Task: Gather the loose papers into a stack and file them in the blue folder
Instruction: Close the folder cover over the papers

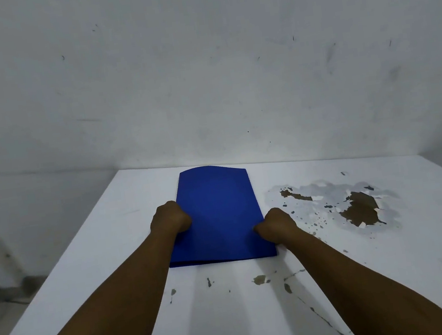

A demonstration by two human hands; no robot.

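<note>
Both hands, left and right, grip the closed blue folder.

Two bare forearms come into the head view from the bottom edge, one on each side, both long and slim. No sleeve shows on either arm up to where the picture cuts them off. The left hand and the right hand are both bare: no glove, ring, watch or band can be seen at the knuckles or wrists, and no marks show on them
</note>
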